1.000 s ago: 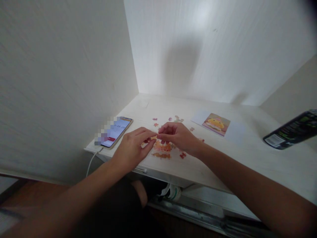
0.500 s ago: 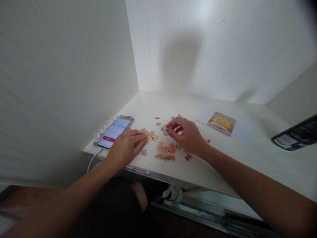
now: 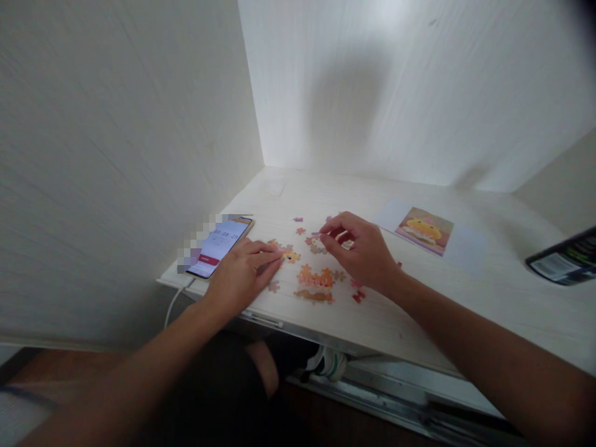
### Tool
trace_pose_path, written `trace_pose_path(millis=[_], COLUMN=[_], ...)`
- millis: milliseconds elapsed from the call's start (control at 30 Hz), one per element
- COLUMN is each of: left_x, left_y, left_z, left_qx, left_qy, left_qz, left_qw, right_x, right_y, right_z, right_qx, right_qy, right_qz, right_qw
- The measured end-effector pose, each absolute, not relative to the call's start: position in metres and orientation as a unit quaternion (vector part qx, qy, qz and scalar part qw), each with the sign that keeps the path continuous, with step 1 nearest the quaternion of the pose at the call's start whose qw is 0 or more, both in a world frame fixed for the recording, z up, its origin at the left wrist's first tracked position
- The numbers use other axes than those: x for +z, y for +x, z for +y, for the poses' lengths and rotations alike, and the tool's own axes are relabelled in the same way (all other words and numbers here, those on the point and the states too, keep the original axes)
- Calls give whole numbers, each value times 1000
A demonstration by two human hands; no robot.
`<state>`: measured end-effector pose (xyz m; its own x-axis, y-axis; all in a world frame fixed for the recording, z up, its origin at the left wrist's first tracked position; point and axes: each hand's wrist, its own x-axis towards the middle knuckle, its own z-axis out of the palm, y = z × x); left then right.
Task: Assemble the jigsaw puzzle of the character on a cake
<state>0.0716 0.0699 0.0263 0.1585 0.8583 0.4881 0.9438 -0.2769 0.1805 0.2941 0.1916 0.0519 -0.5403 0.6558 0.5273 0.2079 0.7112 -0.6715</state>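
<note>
My left hand (image 3: 243, 268) rests on the tabletop with thumb and fingertips closed at a small yellow puzzle section (image 3: 291, 256), which its fingers partly cover. Above the loose pieces, my right hand (image 3: 356, 243) pinches a small purplish puzzle piece (image 3: 316, 235) between thumb and index finger. Just below the hands lies a joined orange puzzle section (image 3: 315, 275), with a brown strip of pieces (image 3: 315, 296) along its near side. Reddish pieces (image 3: 357, 294) lie under the right wrist. Other pieces are partly hidden behind the right hand.
A phone (image 3: 218, 248) showing a running timer lies left of my left hand, its white cable (image 3: 173, 305) hanging over the edge. A picture card (image 3: 425, 230) of a yellow figure lies at the right on pale paper. A dark bottle (image 3: 564, 257) stands far right.
My right hand has lifted slightly off the loose pieces, and a purplish piece now shows in its pinch. The left hand stays at the yellow section. The view has shifted slightly.
</note>
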Motion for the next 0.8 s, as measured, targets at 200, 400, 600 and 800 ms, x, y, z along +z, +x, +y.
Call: trace_pose_path(millis=[200,400,600,800], left_x=[26,27,34,34], left_y=[72,75,81,82], left_z=[69,67,65,64], left_qx=[-260,-254,-248,-234], left_qy=[-751,-742,-756,-770], left_qz=[-603,-617,-601,-589], left_qw=[71,68,77,74], right_x=[53,52,53,54], right_y=[294,294,294,294], right_z=[191,190,190,189], right_qx=[283,280,276,274], right_qy=[-262,-250,-243,-245], right_qz=[-829,-833,-835,-836], right_qw=[405,406,408,407])
